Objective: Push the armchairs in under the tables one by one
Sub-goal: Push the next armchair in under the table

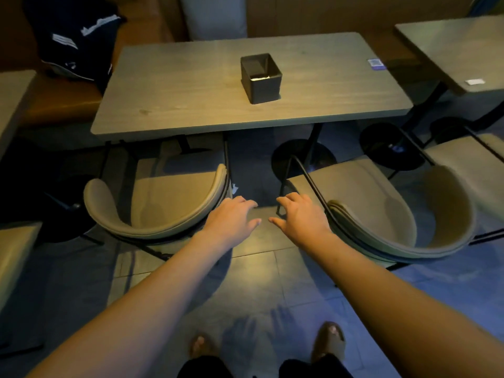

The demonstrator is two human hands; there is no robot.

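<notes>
Two beige armchairs with curved backs and thin black frames face a grey wooden table (pixel 191 85). The left armchair (pixel 163 197) has its seat partly under the table's front edge. The right armchair (pixel 381 208) stands further out and turned a little to the right. My left hand (pixel 234 216) hovers open by the right end of the left armchair's back, holding nothing. My right hand (pixel 300 216) hovers open just left of the right armchair's black frame, holding nothing. Both hands hang over the gap between the chairs.
A black open box (pixel 260 77) stands on the table. A dark bag (pixel 73 42) lies on the brown bench behind. Another table (pixel 450 47) with a chair (pixel 469 165) is at the right; a table edge (pixel 11 96) and a seat (pixel 16 255) are at the left. My feet (pixel 267 342) stand on tiled floor.
</notes>
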